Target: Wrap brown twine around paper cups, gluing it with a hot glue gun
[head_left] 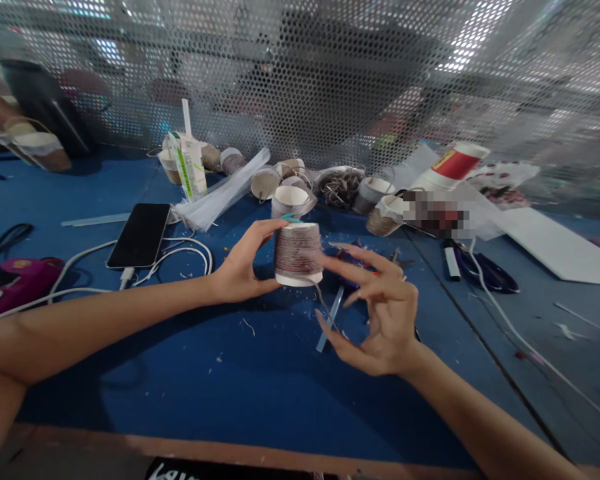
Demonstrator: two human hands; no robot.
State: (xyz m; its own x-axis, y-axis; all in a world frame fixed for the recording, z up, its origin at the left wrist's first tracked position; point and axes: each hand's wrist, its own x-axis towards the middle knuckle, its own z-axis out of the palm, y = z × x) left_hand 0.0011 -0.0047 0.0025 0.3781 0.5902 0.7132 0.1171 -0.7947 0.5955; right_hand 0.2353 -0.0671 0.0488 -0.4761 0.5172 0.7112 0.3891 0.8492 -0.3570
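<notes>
My left hand grips a paper cup between thumb and fingers, over the middle of the table. Grey-brown cord is wound around the cup's side, and its wider white rim faces down. From near that rim a loose length of cord hangs toward my right thumb. My right hand is beside the cup with its fingers spread; the index fingertip overlaps the cord-wound side, and I cannot tell if it touches. Below the cup, on the table, lies a clear glue stick.
Several cord-wrapped cups line the back along a perforated metal screen. A phone with a white cable and a magenta glue gun lie at left. White board and dark-handled scissors are at right. Another person's hand shows far left.
</notes>
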